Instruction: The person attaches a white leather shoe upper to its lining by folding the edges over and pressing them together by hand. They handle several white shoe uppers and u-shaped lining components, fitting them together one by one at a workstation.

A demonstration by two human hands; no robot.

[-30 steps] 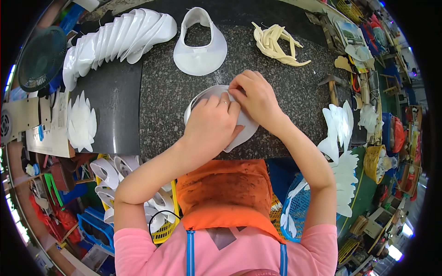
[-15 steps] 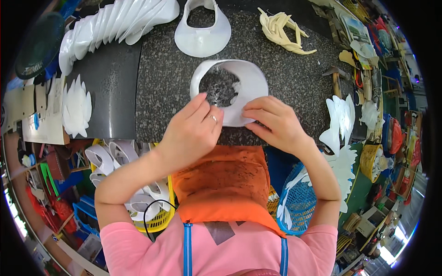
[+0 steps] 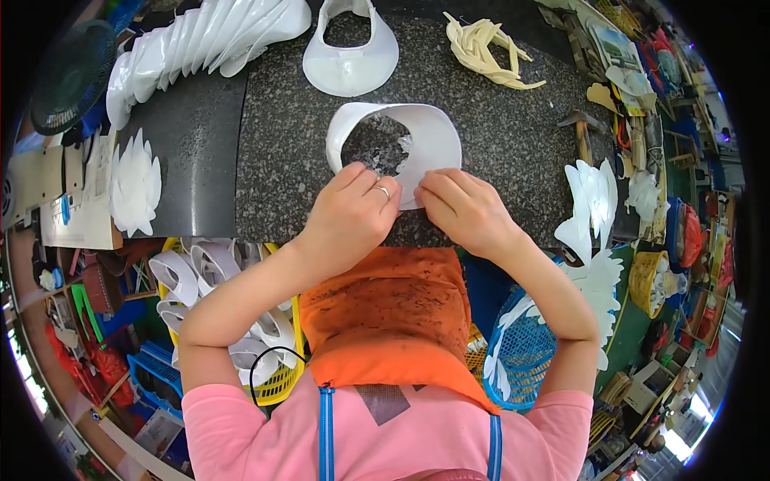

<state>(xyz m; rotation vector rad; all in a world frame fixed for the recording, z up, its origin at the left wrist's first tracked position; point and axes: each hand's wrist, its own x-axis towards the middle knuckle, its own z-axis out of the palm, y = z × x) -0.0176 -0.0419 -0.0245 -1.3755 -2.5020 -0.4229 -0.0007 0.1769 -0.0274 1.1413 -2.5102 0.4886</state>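
Going left to right: off to the left of the grip sit a fan of white cut pieces [image 3: 135,186] and a long overlapped row of white shapes [image 3: 200,40]. The left hand [image 3: 346,218] pinches the near edge of the curved white piece [image 3: 425,140] on the granite slab [image 3: 265,168], with the right hand [image 3: 465,210] just beside it, fingers pressed on the same edge — both closed on it. Looks like the two ends are being joined or folded into a loop; the next bit probably needs firm, even pressure along that seam. Beyond the grip lies another white collar-shaped piece [image 3: 350,56], with cream strips [image 3: 485,52] off to the right.
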